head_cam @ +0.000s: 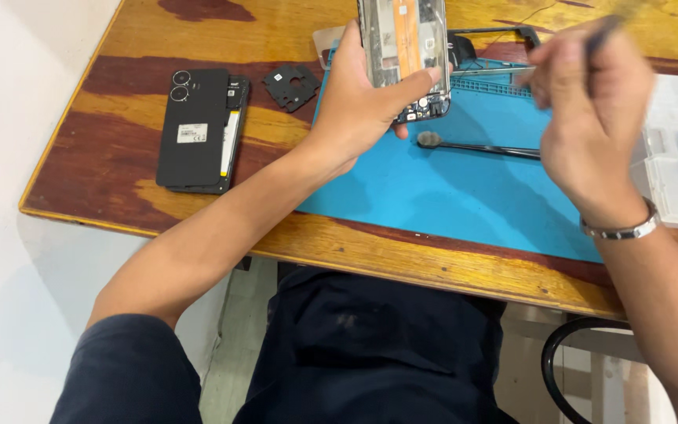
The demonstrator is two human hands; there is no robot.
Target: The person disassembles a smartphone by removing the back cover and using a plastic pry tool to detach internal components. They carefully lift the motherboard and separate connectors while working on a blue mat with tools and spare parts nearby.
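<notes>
Left hand [359, 102] grasping opened phone [404, 47] upright above blue mat [449, 188], right hand [590, 118] pinching thin tool [602, 35], blurred, brush [472, 145] on mat, black back cover [194, 129] on table [111, 118]

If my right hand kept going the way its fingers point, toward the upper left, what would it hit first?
Most likely the opened phone that the left hand holds up over the blue mat. The right hand is blurred and depth is unclear, so it might pass just beside it.
</notes>
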